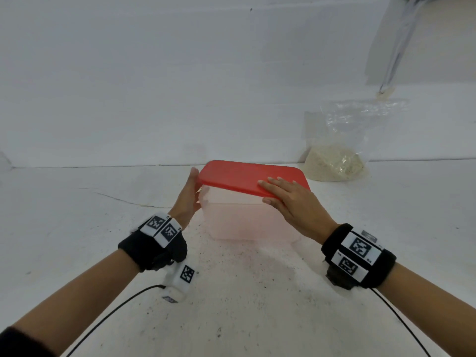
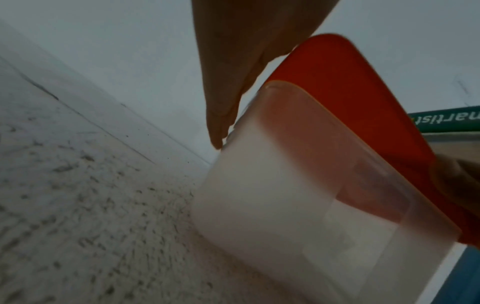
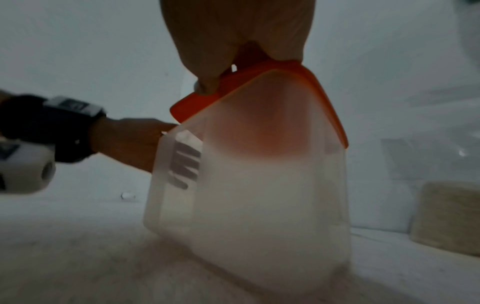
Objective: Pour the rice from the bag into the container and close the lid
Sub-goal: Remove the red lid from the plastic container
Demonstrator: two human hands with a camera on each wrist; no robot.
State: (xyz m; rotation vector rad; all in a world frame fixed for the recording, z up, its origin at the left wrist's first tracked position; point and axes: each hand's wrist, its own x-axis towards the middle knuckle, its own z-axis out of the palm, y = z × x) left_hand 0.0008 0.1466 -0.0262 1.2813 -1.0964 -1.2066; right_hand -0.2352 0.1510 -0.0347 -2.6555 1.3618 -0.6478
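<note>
A translucent, frosted plastic container [image 1: 239,217] with rounded corners stood at the middle of the speckled white table [image 1: 77,240]; no contents showed through its cloudy walls. A smooth red lid [image 1: 247,176] lay on top. The left hand [image 1: 186,199], fingers straight and together, pressed the 9 o'clock side. The right hand [image 1: 291,202] gripped the lid's 3 o'clock edge, fingers on top, thumb beneath. Farther, at 1 o'clock, a crinkled clear bag [image 1: 345,140] held pale rice [image 1: 334,163] against the wall.

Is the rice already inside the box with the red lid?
No, the rice still sits in the clear bag by the wall, and the container looks empty.
</note>
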